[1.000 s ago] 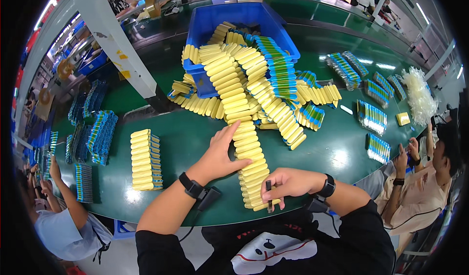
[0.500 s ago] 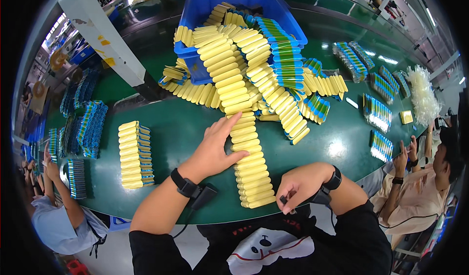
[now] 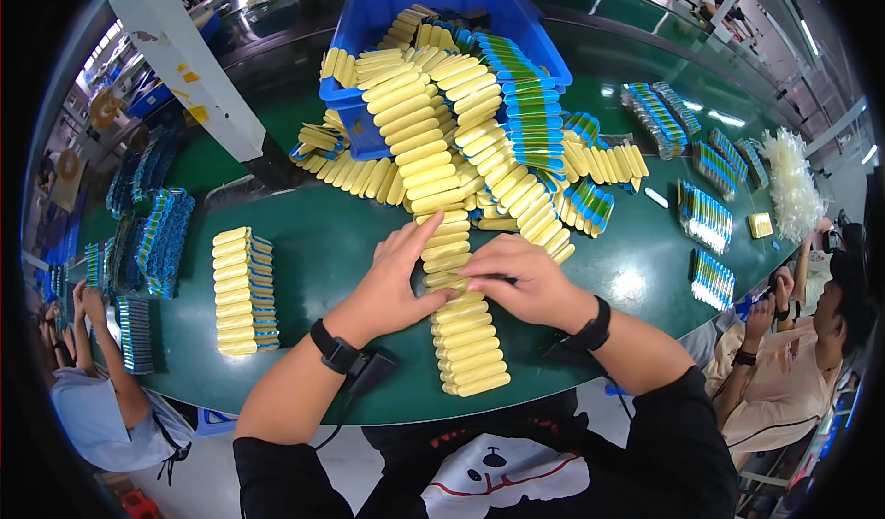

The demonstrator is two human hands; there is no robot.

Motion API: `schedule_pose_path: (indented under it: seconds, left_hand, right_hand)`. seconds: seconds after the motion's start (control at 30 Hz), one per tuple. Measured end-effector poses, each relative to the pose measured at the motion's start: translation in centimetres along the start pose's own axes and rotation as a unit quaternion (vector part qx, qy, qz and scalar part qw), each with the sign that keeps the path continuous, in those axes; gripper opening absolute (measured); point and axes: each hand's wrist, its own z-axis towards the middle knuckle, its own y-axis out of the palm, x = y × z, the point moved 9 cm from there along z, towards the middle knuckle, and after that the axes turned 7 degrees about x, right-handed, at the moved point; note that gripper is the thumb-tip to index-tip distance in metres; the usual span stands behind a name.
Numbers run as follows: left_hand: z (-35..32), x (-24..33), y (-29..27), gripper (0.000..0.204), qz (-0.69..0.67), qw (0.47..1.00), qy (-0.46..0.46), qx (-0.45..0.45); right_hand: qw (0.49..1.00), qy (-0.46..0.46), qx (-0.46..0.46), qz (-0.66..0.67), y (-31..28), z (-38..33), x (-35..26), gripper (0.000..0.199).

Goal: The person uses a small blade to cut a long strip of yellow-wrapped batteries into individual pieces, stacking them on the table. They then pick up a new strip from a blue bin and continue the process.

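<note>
**Yellow, and Probably Slippery: Hold It Steady**

My left hand has the thumb and forefinger spread well apart, both tips touching the yellow packet strip on its left side. My right hand has the fingertips together over the strip, just above my left thumb. They seem clamped on a small dark tool, but most of it is hidden.

To do this well, I think my left thumb should press the strip flat, so the packets lie in line. The tool should better go between two packets, never into one, and away from my thumb.

Below my hands, at six o'clock, is the strip's layered end on the green table; its edges should be even. At twelve o'clock the strip climbs to the blue bin, where a tangle could pull it. At nine o'clock is a neat yellow stack, a useful model for alignment.
</note>
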Motion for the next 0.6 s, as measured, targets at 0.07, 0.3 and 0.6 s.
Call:
schedule_pose_path:
  seconds: [0.07,0.3,0.6]
  left_hand:
    - [0.1,-0.2,0.1,0.095,0.003,1.000,-0.002,-0.004]
    - [0.1,-0.6,0.4,0.092,-0.001,1.000,0.004,-0.005]
    - [0.1,-0.3,0.0,0.095,-0.001,1.000,-0.020,-0.006]
  right_hand:
    - [1.000,0.006,-0.011,-0.021,0.7,0.1,0.3,0.018]
    - [0.999,0.027,-0.025,-0.041,1.9,-0.1,1.2,0.018]
    - [0.998,0.035,-0.008,-0.051,-0.4,-0.6,1.1,0.013]
